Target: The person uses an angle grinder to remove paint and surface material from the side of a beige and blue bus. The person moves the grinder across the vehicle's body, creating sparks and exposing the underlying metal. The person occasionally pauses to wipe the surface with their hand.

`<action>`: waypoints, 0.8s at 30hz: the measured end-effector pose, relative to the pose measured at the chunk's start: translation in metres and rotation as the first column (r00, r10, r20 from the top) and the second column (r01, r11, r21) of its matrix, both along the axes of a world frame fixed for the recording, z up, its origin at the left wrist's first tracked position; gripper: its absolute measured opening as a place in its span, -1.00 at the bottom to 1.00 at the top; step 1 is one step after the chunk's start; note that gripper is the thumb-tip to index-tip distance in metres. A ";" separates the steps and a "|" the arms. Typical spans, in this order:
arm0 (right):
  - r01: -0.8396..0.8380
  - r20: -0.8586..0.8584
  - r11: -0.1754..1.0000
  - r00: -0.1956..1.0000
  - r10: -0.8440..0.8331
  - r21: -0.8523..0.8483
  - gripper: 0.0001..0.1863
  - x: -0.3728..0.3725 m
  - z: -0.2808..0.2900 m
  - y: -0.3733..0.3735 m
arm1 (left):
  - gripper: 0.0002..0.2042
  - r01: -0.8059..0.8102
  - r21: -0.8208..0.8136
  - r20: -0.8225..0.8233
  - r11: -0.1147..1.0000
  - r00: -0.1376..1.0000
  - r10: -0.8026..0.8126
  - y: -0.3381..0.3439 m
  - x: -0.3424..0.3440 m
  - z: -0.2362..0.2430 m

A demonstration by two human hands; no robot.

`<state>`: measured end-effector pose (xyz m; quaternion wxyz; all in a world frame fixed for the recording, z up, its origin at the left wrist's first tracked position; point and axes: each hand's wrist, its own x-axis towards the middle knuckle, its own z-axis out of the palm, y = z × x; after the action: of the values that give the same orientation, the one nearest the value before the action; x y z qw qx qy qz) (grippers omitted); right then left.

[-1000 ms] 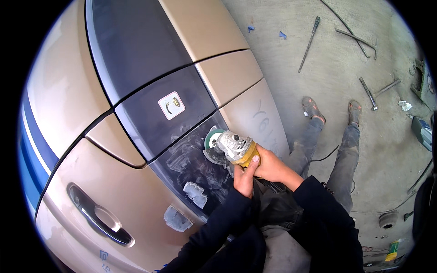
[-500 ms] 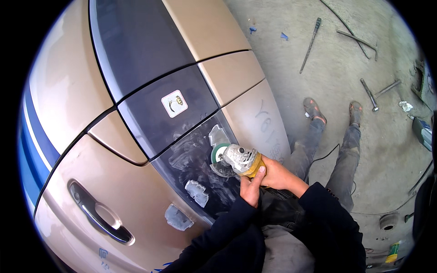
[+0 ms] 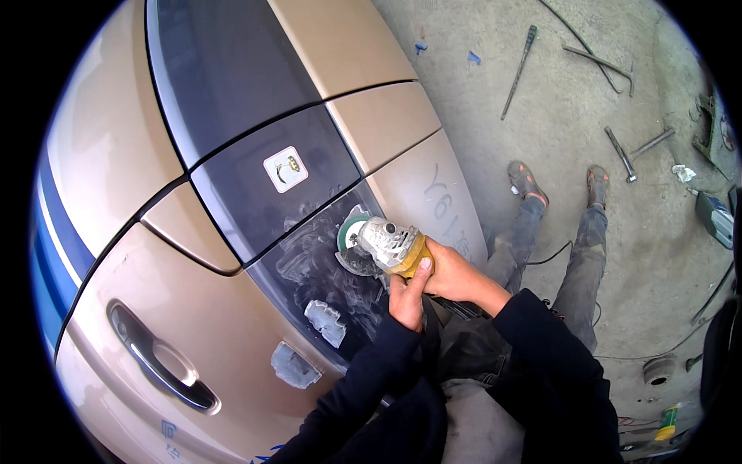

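My left hand (image 3: 407,298) and my right hand (image 3: 452,274) grip a yellow and silver angle grinder (image 3: 390,242) together, the left beneath the right. Its green disc (image 3: 347,234) lies over the dark lower panel (image 3: 282,263) of a beige vehicle (image 3: 100,178), among pale scuffs and swirl marks. A ragged grey filler patch (image 3: 325,321) is on that panel, and another patch (image 3: 292,363) sits on the beige door below it. A small sticker (image 3: 285,169) is on the panel above. A black door handle (image 3: 158,357) is at the lower left.
On the concrete floor (image 3: 556,116) lie a long bar (image 3: 518,73), crossed rods (image 3: 595,58), hammers (image 3: 620,155), blue scraps (image 3: 474,57), a dark green object (image 3: 713,219), a cable (image 3: 638,357) and a round metal part (image 3: 658,371). My legs and shoes (image 3: 525,182) are at the right beside the vehicle.
The grinder and both hands moved down and right by half a second ago, uncovering a patch, and are now back up and left over it. The whole view has also shifted slightly.
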<state>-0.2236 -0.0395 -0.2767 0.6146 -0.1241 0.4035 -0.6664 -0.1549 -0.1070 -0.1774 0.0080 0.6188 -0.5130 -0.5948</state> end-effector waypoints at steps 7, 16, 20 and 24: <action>0.032 -0.018 0.999 0.999 -0.032 -0.020 -0.29 0.028 0.004 0.025 | -0.44 -0.046 -0.039 0.089 0.998 0.995 0.050 0.032 0.016 0.011; 0.005 0.020 1.000 1.000 -0.005 -0.008 -0.26 0.040 0.003 0.034 | -0.42 -0.035 -0.047 0.135 0.998 0.990 0.041 0.042 0.038 0.011; 0.018 0.053 1.000 0.998 -0.018 0.003 -0.27 0.039 -0.003 0.022 | -0.42 -0.037 0.018 0.057 0.999 0.998 0.036 0.023 0.025 0.006; 0.041 0.014 0.999 0.999 -0.041 -0.019 -0.29 0.035 0.001 0.027 | -0.41 -0.060 -0.020 0.074 0.998 0.995 0.062 0.033 0.033 0.007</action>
<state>-0.1882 -0.0124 -0.2754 0.6022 -0.1175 0.3953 -0.6836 -0.1220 -0.0737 -0.1707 0.0125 0.6559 -0.4991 -0.5662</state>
